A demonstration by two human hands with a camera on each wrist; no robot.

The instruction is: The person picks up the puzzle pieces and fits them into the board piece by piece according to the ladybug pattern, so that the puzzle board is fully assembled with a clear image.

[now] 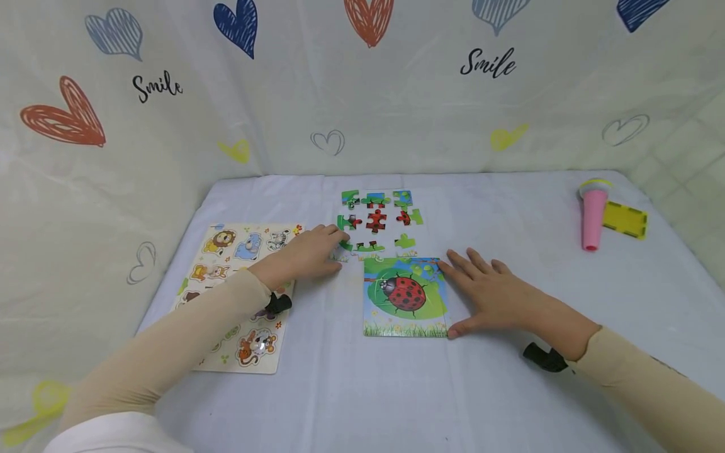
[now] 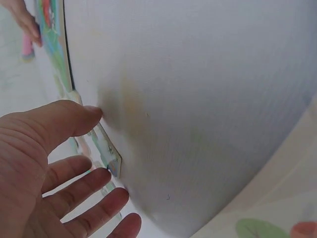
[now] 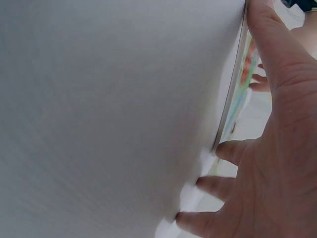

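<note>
A square ladybug puzzle board [image 1: 404, 297] lies flat on the white cloth in the head view. My right hand [image 1: 493, 296] spreads along its right side, thumb at the lower corner and a fingertip at the upper one. Behind the board sit several loose jigsaw pieces [image 1: 376, 221] in rough rows, green and red. With fingers extended, my left hand [image 1: 308, 255] reaches to the left edge of those pieces. In the left wrist view its fingertips are right at a corner piece [image 2: 110, 153], and nothing is gripped.
An animal puzzle board [image 1: 260, 346] lies at the left, partly under my left forearm. At the back right are a pink toy microphone [image 1: 593, 217] and a yellow rectangular plastic piece [image 1: 625, 220]. A cloth with printed hearts [image 1: 368, 94] hangs behind the table.
</note>
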